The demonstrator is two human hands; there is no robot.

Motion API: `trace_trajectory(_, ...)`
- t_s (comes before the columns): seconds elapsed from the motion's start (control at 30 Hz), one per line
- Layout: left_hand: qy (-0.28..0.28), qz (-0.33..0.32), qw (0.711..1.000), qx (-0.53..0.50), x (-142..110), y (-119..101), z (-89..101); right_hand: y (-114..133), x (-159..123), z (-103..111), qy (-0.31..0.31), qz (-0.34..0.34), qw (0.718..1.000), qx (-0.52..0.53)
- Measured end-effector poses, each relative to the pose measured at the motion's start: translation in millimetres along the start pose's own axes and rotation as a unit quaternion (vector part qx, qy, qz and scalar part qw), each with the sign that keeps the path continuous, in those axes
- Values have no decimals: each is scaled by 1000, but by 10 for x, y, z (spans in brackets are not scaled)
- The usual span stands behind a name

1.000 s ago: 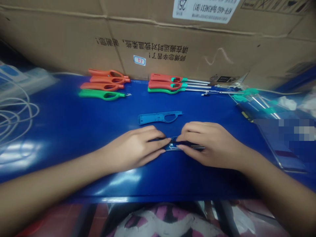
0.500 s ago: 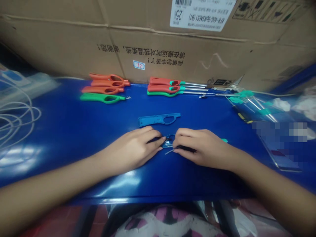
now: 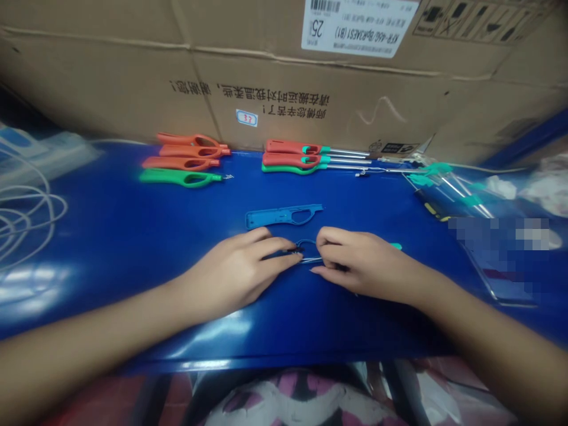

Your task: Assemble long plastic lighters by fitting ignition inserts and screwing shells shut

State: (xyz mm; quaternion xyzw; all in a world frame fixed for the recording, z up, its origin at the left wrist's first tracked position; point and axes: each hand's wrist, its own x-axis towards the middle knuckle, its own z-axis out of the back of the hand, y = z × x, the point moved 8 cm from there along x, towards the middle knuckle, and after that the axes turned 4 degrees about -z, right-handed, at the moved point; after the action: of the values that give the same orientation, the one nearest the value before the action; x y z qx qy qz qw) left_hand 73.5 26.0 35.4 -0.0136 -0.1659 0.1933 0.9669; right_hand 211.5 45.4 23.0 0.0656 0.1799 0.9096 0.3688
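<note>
Between my two hands lies a blue lighter casing (image 3: 307,241), mostly covered by my fingers, with pale wires (image 3: 312,259) showing in the gap. My left hand (image 3: 248,263) pinches its left part with thumb and fingertips close together. My right hand (image 3: 366,260) is closed over the other end, its fingers curled; whether it also holds a wire is hidden. A small teal piece (image 3: 396,246) pokes out beyond the right knuckles. Just behind the hands, a second blue casing half (image 3: 266,219) lies with its hollow side up.
Orange lighter handles (image 3: 177,162) and a green one (image 3: 175,176) lie back left. Red lighters with metal tubes (image 3: 284,160) sit at centre back, before a cardboard box (image 3: 133,71). White cable (image 3: 48,219) is coiled left; metal tubes with teal parts (image 3: 465,188) and a phone-like slab (image 3: 510,284) lie right.
My left fingertips have shifted slightly right over the wires. The thin pale strip below my right fingertips no longer shows there. The whole view has shifted slightly.
</note>
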Motion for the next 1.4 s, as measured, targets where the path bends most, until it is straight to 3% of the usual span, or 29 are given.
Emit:
trace_trajectory(0.33, 47, -26, 998, 39, -8, -21, -93, -36, -1, 37, 2, -13, 999, 50)
trace_trajectory(0.67, -38, -21, 999, -22, -28, -4, 29, -80, -14, 68, -6, -16, 998, 67)
trace_trajectory(1.07, -18, 33, 996, -80, -24, 92, -59, -61, -28, 89, -1, -11, 998, 61)
trace_trajectory(1.4, -22, 25, 996, -84, -10, 95, -53, -45, -18, 117, -17, 0, 998, 60)
